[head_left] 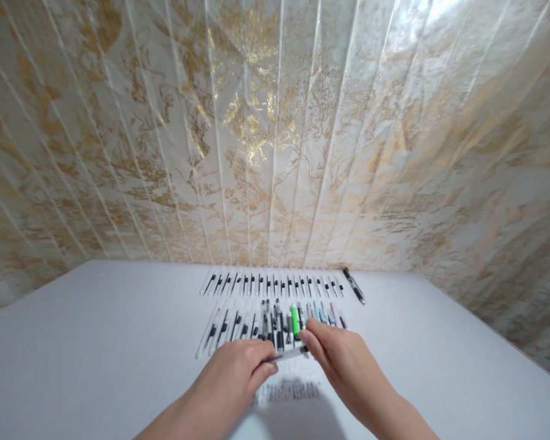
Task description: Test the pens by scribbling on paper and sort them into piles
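Between my two hands is a pen (pixel 289 354) with a clear barrel and dark parts, lying nearly level above the white table. My left hand (pixel 241 366) has its fingers closed round the left end. The right end sits in the pinched fingers of my right hand (pixel 332 351). Just beyond my hands lie a bright green pen or marker (pixel 295 319), a dark pen (pixel 281 330) and several pale blue and pink pens (pixel 323 313). Clear tubes with black pieces (pixel 224 330) lie beyond my left hand. My fingers hide both ends of the held pen.
A row of clear tubes with black pieces (pixel 270 286) runs along the back of the white table (pixel 132 342). One thick black pen (pixel 354 286) lies at its right end. Small dark marks or pieces (pixel 296 391) show near my wrists. Gold-patterned sheeting (pixel 256 153) hangs behind.
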A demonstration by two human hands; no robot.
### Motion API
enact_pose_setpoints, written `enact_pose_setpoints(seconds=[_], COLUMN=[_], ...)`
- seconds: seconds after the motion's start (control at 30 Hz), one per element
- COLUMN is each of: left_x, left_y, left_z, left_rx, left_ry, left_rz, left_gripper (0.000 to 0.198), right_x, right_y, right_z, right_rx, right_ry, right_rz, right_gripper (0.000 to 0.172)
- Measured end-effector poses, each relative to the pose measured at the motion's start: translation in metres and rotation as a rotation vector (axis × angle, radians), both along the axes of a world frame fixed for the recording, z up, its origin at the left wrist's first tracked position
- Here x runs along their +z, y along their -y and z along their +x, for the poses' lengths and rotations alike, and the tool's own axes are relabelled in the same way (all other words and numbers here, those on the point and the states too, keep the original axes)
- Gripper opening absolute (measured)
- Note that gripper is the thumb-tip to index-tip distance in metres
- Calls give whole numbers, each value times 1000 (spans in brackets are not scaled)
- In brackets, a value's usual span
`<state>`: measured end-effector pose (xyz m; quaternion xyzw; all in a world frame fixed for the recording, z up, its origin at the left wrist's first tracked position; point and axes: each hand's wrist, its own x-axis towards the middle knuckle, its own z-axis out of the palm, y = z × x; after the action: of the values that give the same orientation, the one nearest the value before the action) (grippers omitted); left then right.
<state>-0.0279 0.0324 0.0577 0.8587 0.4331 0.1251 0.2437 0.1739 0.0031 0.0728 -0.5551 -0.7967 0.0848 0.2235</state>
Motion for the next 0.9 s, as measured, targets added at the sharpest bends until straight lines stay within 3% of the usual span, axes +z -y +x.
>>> enact_pose_setpoints(seconds=[0.13,0.33,0.5,0.7,0.9], left_x=[0,-1,1,5,5], left_y=[-1,0,1,3,3], left_z=[1,0,1,2,2], left_rx=[11,11,9,11,5], left_ry=[-2,-21,-31,-106,-82], left_rz=[-3,4,12,48,35], left_gripper=[19,17,18,17,17], right_x=[-1,-3,1,-5,-1], right_y=[1,0,1,1,4], right_z=[1,0,-1,-5,-4], right_rx=[80,-47,47,-53,33], right_ry=[-9,53,-22,-3,-14], right_rz=[0,-57,-22,-49,43], right_gripper=[25,42,26,41,24])
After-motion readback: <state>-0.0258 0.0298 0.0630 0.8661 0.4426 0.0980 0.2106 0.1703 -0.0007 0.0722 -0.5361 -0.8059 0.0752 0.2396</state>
